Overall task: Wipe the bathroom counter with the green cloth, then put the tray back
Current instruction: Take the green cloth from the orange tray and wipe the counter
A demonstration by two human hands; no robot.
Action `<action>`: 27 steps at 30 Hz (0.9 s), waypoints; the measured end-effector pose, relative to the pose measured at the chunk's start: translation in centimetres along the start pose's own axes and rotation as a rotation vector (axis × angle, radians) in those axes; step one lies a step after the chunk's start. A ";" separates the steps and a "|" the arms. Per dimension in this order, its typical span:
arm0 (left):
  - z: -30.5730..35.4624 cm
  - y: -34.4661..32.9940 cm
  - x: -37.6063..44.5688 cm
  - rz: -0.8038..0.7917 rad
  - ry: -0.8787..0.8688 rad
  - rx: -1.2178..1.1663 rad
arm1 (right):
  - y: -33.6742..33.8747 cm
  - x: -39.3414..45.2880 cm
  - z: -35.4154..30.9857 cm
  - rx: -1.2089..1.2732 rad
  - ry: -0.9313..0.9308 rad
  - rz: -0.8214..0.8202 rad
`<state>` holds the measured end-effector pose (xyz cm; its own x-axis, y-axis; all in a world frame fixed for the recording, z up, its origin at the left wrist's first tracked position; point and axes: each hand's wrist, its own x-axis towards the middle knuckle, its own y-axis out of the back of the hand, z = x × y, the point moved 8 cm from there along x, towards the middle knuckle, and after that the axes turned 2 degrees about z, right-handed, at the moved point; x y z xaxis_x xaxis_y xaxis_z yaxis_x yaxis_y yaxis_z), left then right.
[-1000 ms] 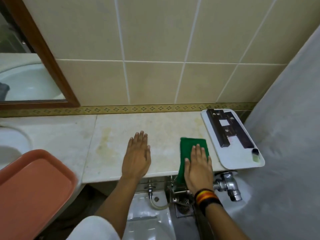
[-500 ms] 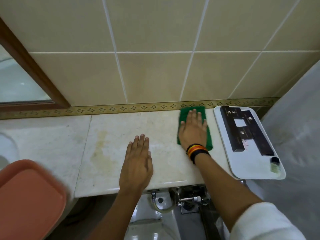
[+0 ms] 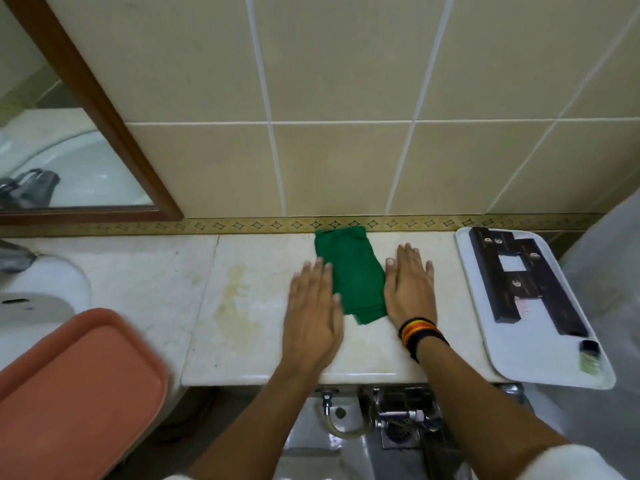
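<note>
The folded green cloth [image 3: 349, 271] lies flat on the pale marble counter [image 3: 242, 306], its far end against the tiled wall. My left hand [image 3: 313, 310] rests flat on the counter just left of the cloth, its thumb at the cloth's edge. My right hand [image 3: 410, 284], with striped bands at the wrist, lies flat on the counter touching the cloth's right edge. Neither hand holds anything. A white tray [image 3: 540, 351] carrying dark boxes [image 3: 519, 278] and a small bottle [image 3: 589, 355] sits at the counter's right end, overhanging the front edge.
An orange-pink tray [image 3: 76, 386] lies at the lower left over the basin's edge. The white basin [image 3: 31, 296] is at the left, a wood-framed mirror [image 3: 86, 109] above it. Metal taps and pipes [image 3: 398, 410] sit below the counter's front edge. A yellowish stain [image 3: 235, 306] marks the counter.
My right hand has come off the cloth and now lies beside it on the right. The cloth has shifted left along the wall. My left hand has moved up beside the cloth.
</note>
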<state>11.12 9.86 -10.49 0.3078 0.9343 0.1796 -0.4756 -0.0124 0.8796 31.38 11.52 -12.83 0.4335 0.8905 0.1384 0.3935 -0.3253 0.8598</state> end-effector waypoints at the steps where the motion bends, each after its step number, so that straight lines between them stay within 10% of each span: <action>1: 1.6 -0.3 2.0 0.008 0.003 -0.043 | 0.0 0.2 -0.1 0.002 -0.001 0.009; 10: 2.1 -5.8 7.6 -0.067 0.203 0.125 | 0.0 0.7 1.1 0.133 -0.033 0.057; 20: -22.7 7.3 3.1 0.034 0.591 0.332 | 0.0 0.4 0.1 0.090 0.023 0.045; 27: -11.3 3.7 -4.8 0.037 0.513 0.323 | 0.0 0.1 -0.1 0.056 0.027 0.017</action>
<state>-1.45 9.35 -13.09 -0.1784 0.9828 0.0477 -0.1796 -0.0802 0.9805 31.33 11.69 -12.80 0.4186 0.8928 0.1662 0.4317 -0.3567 0.8285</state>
